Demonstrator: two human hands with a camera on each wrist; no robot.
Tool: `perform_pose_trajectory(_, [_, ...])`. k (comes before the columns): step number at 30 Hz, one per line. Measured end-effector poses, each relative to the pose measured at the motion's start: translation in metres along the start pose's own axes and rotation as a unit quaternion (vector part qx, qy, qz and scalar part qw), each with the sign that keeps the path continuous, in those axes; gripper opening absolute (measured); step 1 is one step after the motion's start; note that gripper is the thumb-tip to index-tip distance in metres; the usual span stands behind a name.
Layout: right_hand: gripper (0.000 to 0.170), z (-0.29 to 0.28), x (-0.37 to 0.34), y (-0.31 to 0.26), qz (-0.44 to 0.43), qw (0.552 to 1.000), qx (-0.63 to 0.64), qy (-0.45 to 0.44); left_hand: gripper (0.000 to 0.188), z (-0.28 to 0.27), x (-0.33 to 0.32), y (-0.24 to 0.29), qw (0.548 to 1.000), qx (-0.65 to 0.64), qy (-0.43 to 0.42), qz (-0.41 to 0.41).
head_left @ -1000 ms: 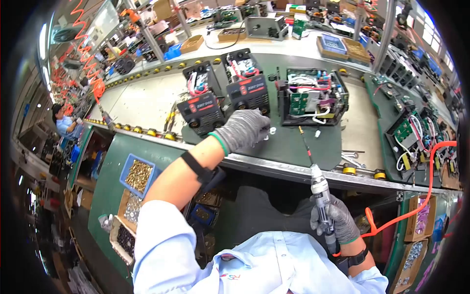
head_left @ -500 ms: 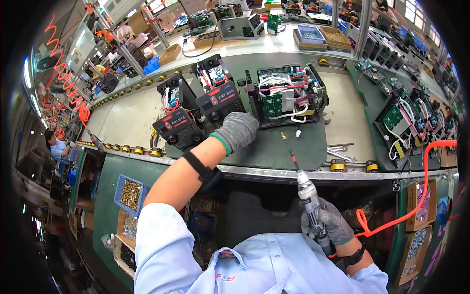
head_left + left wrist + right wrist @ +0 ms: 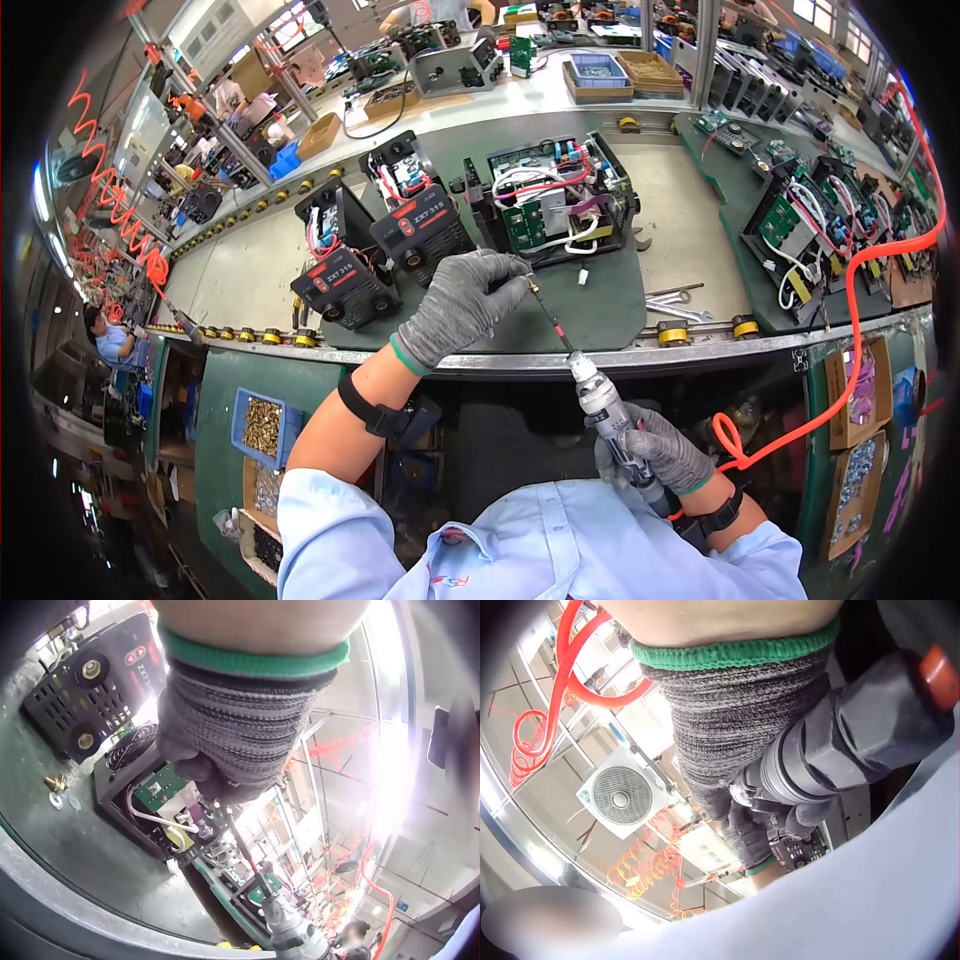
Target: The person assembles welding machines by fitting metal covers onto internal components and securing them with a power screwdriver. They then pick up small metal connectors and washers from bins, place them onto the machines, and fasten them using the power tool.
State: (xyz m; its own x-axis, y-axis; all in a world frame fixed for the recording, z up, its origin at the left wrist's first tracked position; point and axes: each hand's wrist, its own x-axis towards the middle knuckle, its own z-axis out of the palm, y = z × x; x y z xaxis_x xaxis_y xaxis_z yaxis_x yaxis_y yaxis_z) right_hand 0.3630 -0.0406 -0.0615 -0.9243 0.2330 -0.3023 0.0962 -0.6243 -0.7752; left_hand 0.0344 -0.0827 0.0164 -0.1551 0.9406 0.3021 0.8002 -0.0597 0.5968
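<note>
My gloved left hand (image 3: 462, 305) is raised over the near edge of the green mat, thumb and fingertips pinching a small metal piece (image 3: 217, 804) at the tip of a long driver bit (image 3: 553, 322). Its exact kind is too small to tell. My right hand (image 3: 655, 450) grips the body of a grey air screwdriver (image 3: 605, 408), whose bit points up and away toward the left fingertips. Beyond the left hand stands an opened machine unit (image 3: 555, 195) with green boards and white wires. To its left are two units with black ZX7 315 front panels (image 3: 425, 228).
An orange air hose (image 3: 855, 300) loops from the screwdriver to the upper right. Wrenches (image 3: 672, 305) lie right of the mat. Brass fittings and flat washers (image 3: 73, 802) rest by a front panel. A blue bin of brass parts (image 3: 265, 425) stands lower left; more opened units (image 3: 800, 215) stand right.
My left hand has come away from beside the front panels, back and right to the bit's tip. The screwdriver has shifted left in view and stays in my right hand.
</note>
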Motion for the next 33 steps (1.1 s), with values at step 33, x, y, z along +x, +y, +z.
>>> perform_pose_trajectory(33, [0.06, -0.019, 0.057, -0.013, -0.096, 0.992, 0.063, 0.059, 0.09, 0.025, 0.207, 0.054, 0.85, 0.471, -0.214, -0.097])
